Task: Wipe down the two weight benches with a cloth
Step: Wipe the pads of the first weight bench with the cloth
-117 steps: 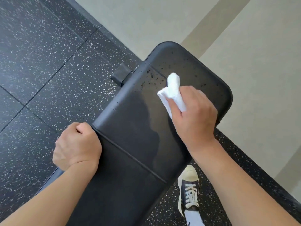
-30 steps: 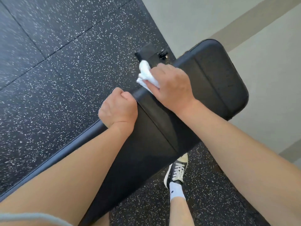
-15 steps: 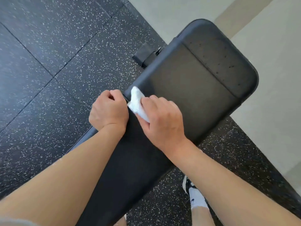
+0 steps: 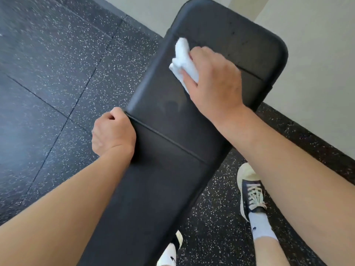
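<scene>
Head view shows the right hand [image 4: 213,79], clutching the white cloth [image 4: 183,58], has swept from beside the edge-gripping left hand [image 4: 113,133] up the weight bench [image 4: 172,150], so wiping continues.

Right hand [image 4: 213,79] presses white cloth [image 4: 183,56] onto black bench pad [image 4: 172,150], near the pad's far end. Left hand [image 4: 112,132] grips the pad's left edge at a seam (fingers curled under). Sneaker [image 4: 251,191] right of pad.
</scene>
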### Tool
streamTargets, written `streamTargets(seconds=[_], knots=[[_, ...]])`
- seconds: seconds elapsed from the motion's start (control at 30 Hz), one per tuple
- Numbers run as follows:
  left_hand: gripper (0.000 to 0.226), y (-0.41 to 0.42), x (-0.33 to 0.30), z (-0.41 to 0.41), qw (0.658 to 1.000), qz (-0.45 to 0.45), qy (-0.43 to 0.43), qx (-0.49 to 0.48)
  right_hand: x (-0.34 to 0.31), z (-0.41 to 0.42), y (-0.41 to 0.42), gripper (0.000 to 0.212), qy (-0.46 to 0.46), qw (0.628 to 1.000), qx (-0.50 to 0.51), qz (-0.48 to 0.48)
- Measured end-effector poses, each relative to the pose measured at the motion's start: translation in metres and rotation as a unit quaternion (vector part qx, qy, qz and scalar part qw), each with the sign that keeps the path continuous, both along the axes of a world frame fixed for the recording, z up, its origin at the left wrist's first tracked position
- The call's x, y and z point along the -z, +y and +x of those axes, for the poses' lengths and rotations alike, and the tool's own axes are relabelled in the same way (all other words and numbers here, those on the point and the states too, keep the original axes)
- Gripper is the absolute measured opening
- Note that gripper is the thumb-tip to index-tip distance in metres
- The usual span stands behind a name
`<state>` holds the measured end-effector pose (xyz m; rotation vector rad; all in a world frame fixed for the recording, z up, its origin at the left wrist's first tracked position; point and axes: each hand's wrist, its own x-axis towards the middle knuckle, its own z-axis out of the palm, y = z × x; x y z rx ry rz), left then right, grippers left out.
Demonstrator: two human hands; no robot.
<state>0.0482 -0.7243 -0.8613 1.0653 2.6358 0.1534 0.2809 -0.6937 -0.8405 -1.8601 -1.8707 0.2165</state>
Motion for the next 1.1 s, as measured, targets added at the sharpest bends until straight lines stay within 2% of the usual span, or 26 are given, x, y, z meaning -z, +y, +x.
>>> streamTargets(seconds=[0.07,0.23,0.37,0.43,0.47,0.5,0.53,0.6,0.63,0.67,0.7,0.8,0.87,0.9,0.97,1.03,1.1], knots=[[0.045,-0.001,-0.003,0.001,1.000,0.004,-0.006,0.002,0.002,-0.001,-0.048,0.027,0.018,1.000,0.000,0.012],[0.048,-0.002,-0.006,0.003,1.000,0.012,-0.028,-0.002,0.009,-0.014,-0.137,0.014,-0.008,1.000,-0.028,0.008],[0.050,-0.006,-0.010,0.004,0.998,0.032,-0.040,0.022,0.012,-0.001,-0.122,0.017,-0.034,0.992,-0.111,0.045],[0.045,-0.010,-0.009,0.005,0.996,0.045,-0.048,0.066,0.009,0.017,-0.094,0.028,-0.033,0.995,-0.078,0.056],[0.038,-0.014,-0.008,0.005,0.989,0.061,-0.050,0.123,0.006,0.028,-0.078,0.030,-0.023,0.998,-0.033,0.053],[0.035,-0.018,-0.008,0.004,0.973,0.083,-0.054,0.209,0.004,0.038,-0.062,0.030,-0.012,0.999,0.019,0.044],[0.042,-0.020,-0.009,0.005,0.943,0.109,-0.064,0.309,0.001,0.047,-0.049,0.030,0.000,0.997,0.068,0.030],[0.057,-0.018,-0.011,0.007,0.856,0.139,-0.068,0.493,0.001,0.051,-0.038,0.034,0.016,0.992,0.127,0.014],[0.058,-0.014,-0.011,0.008,0.817,0.140,-0.050,0.557,0.001,0.048,-0.040,0.035,0.017,0.990,0.141,0.014],[0.057,-0.012,-0.012,0.009,0.794,0.136,-0.034,0.591,0.001,0.041,-0.047,0.036,0.023,0.988,0.149,0.016],[0.056,-0.010,-0.014,0.010,0.791,0.126,-0.028,0.598,0.002,0.033,-0.059,0.033,0.037,0.988,0.152,0.018],[0.059,-0.004,-0.023,0.028,0.825,0.088,-0.046,0.557,0.010,0.008,-0.115,0.022,0.085,0.985,0.151,0.022],[0.060,0.003,-0.024,0.051,0.819,0.079,-0.031,0.567,0.018,-0.006,-0.159,0.018,0.139,0.977,0.161,0.007],[0.060,0.005,-0.023,0.061,0.817,0.084,-0.018,0.570,0.021,-0.014,-0.177,0.017,0.172,0.971,0.165,-0.007],[0.059,0.003,-0.017,0.079,0.836,0.114,-0.005,0.536,0.027,-0.022,-0.200,0.017,0.225,0.957,0.183,-0.030],[0.057,-0.003,-0.008,0.087,0.853,0.146,-0.013,0.500,0.033,-0.022,-0.201,0.021,0.251,0.944,0.210,-0.033],[0.055,-0.004,-0.004,0.085,0.852,0.156,-0.017,0.499,0.034,-0.016,-0.184,0.025,0.282,0.923,0.263,-0.019]])
